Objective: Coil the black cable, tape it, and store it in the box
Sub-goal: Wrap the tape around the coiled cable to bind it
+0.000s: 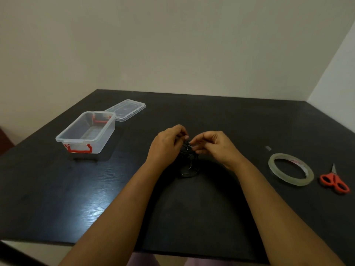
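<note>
At table centre, both bare forearms reaching in from the near edge and meeting over a bundle. Left hand [166, 145] curled around the top of the coiled black cable [187, 160], fingers and thumb closed on the bundle. Right hand [212, 145] just beside it on the right, thumb and forefinger pinched together at the upper part of the coil, apparently on a small piece of clear tape, too small and blurred to be sure. Coil held upright between the two hands, lower loops hanging down to the dark wood-grain table [76, 198] and hard to tell from the black surface.

Further out to the left, well apart from the hands, clear plastic storage box [86, 131] with red latches, standing open and with nothing visible inside. Clear plastic lid [125, 110] lying off, touching the far right corner of the box and leaning toward the far side.

Out to the right, roll of clear adhesive tape [291, 169] lying flat on the table. Small scrap of clear tape [268, 148] on the surface just beyond the roll. Red-handled scissors [335, 181] at far right, just beside the roll, shut, blades pointing away toward the far side.

Beyond the table, plain beige wall [172, 45] meeting a lighter wall at the right corner.
</note>
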